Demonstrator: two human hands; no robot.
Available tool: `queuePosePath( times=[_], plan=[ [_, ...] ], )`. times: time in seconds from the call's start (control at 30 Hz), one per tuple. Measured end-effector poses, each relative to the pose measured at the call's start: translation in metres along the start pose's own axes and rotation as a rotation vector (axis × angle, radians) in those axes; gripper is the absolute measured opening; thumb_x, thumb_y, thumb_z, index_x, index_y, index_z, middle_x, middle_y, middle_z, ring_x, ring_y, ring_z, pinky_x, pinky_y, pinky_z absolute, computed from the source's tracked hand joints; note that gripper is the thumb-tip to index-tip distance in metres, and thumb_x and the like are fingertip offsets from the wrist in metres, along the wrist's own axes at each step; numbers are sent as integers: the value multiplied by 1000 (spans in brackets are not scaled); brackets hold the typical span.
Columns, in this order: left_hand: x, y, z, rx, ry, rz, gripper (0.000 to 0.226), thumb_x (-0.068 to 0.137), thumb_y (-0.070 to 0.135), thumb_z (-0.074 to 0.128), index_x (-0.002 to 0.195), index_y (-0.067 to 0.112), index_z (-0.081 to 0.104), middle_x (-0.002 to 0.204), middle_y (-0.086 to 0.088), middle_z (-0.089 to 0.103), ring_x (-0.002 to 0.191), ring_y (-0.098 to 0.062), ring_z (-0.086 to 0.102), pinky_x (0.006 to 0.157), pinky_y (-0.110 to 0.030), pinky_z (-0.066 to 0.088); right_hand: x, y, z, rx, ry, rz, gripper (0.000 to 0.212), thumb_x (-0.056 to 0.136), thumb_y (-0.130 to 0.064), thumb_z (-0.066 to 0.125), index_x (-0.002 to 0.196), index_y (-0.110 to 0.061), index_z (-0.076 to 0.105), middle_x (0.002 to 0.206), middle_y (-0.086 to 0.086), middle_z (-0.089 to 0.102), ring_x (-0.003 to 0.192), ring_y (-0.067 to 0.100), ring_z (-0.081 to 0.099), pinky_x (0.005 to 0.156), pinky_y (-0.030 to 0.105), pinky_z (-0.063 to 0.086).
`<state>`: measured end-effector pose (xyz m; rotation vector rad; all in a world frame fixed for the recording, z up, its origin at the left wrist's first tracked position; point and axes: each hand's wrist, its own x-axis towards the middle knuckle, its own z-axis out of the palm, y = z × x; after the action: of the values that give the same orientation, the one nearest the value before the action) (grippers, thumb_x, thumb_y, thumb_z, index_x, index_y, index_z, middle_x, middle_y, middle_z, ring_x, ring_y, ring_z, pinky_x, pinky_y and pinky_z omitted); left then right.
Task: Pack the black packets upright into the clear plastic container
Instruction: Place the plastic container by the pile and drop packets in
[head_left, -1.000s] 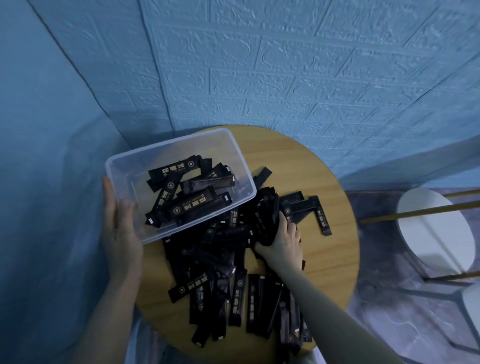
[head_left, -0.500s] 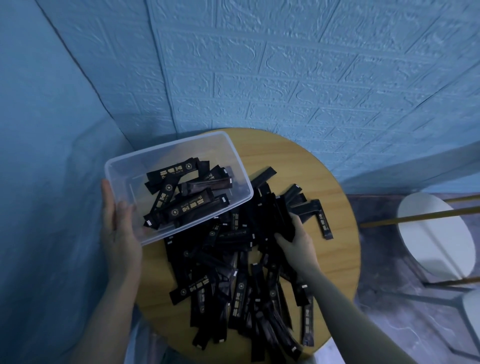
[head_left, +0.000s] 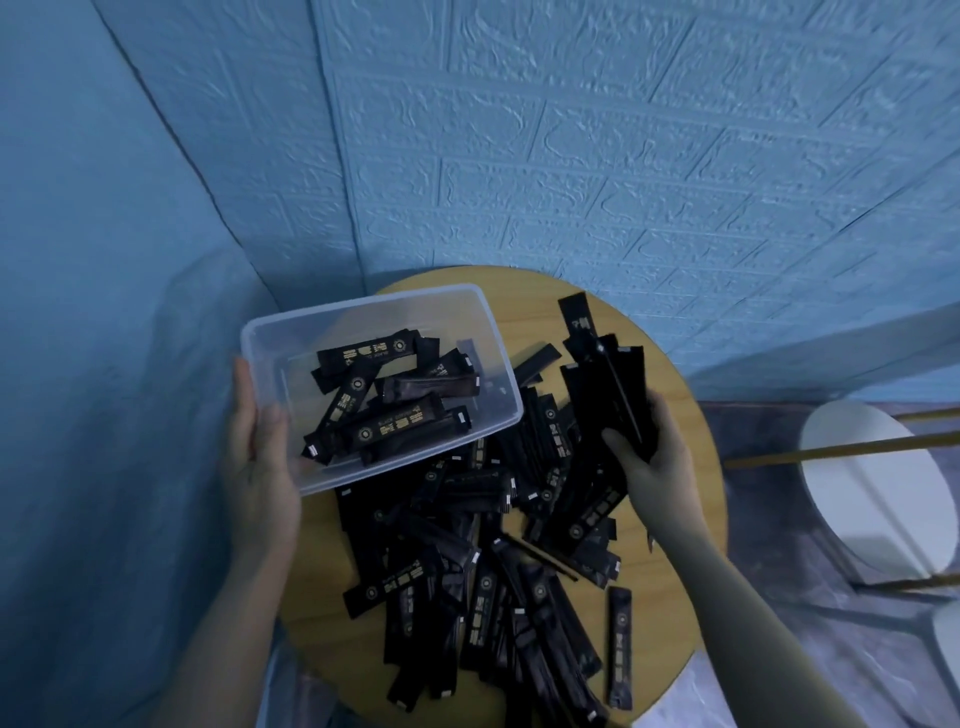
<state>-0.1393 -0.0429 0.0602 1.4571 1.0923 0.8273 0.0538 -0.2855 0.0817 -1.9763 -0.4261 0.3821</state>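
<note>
Right hand (head_left: 655, 457) has lifted a gripped bundle of packets (head_left: 608, 384); left hand (head_left: 260, 467) grasps container (head_left: 270, 332).

The near edge of the bench (head_left: 670, 670) runs off the picture's bottom. Print on the heaped black packets (head_left: 467, 571) is too small to read. The right hand (head_left: 654, 457) hides its bundle's lower ends; the left hand's (head_left: 260, 467) fingers sit blurred behind the clear plastic container (head_left: 374, 312) wall.
</note>
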Motion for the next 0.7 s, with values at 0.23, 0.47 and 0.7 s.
queuePosePath(
  times=[0.23, 0.47, 0.7],
  plan=[
    [-9, 6, 19, 14, -178, -15, 42, 100, 46, 45, 134, 67, 32, 142, 36, 38, 132, -7, 47, 106, -26, 43, 23, -69, -3, -115, -48, -374, 57, 85, 7, 60, 126, -30, 46, 113, -17, 58, 108, -9, 52, 90, 10, 39],
    [-33, 42, 41, -155, -311, -19, 41, 101, 35, 43, 129, 63, 37, 131, 52, 37, 137, 5, 36, 113, -42, 38, 33, -87, 31, -790, -453, -627, 73, 73, 1, 55, 138, -31, 42, 117, -3, 51, 91, 29, 59, 62, 38, 48],
    [-38, 44, 41, -138, -335, 22, 44, 103, 32, 40, 136, 60, 34, 142, 38, 40, 137, 7, 33, 115, -31, 30, 36, -62, 50, -783, -543, -637, 70, 81, -17, 73, 143, -26, 43, 131, 0, 49, 121, 21, 47, 92, 32, 40]
  ],
)
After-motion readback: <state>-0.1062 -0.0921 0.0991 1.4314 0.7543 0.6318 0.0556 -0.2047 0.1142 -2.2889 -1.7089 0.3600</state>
